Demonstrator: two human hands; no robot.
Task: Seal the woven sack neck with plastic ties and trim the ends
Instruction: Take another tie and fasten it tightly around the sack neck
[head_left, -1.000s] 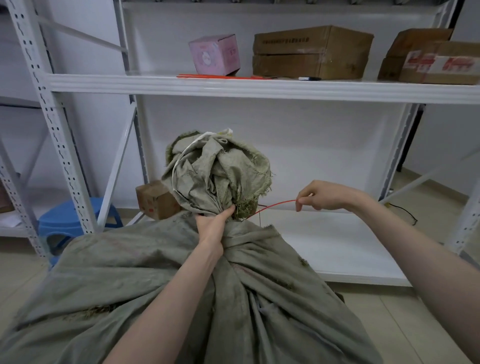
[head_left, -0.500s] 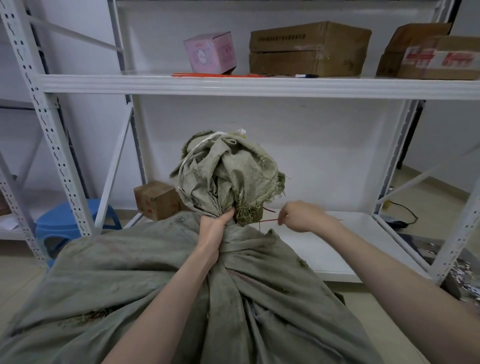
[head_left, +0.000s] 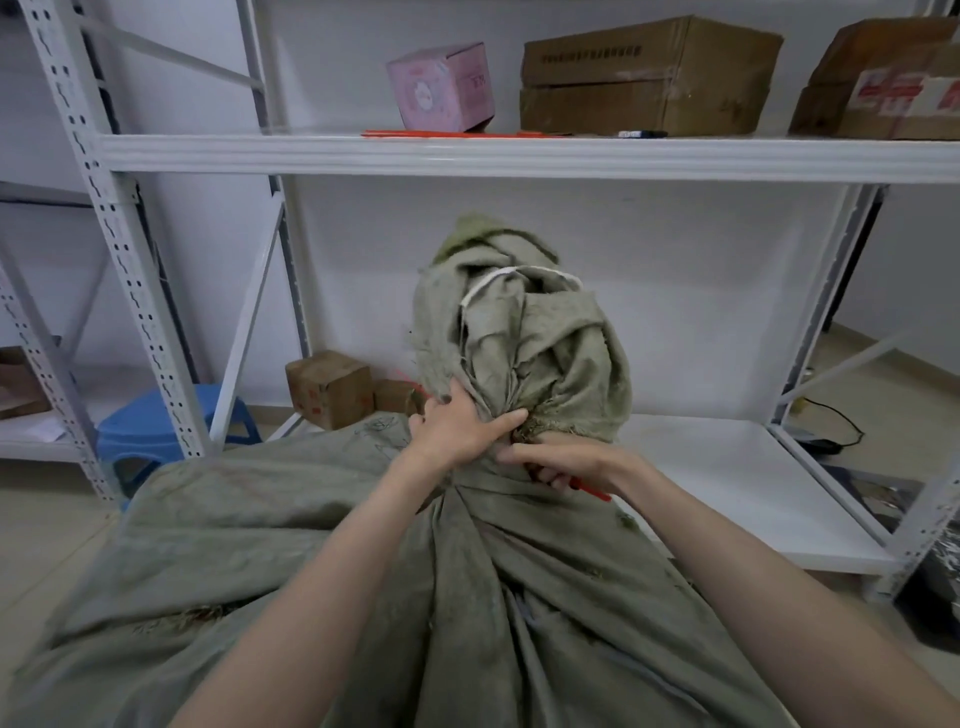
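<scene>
two hands crowd the neck of the woven sack (head_left: 363, 571), which sits dead centre and near. left hand (head_left: 457, 426) is clamped round the gathered neck, bunched cloth standing up above it. right hand (head_left: 566, 465) sits just right of it, touching the neck, fingers curled on a red plastic tie (head_left: 592, 491) whose end pokes out rightward. more red ties (head_left: 457, 134) lie on the far upper shelf (head_left: 519, 156) by a pink box (head_left: 441, 85).
</scene>
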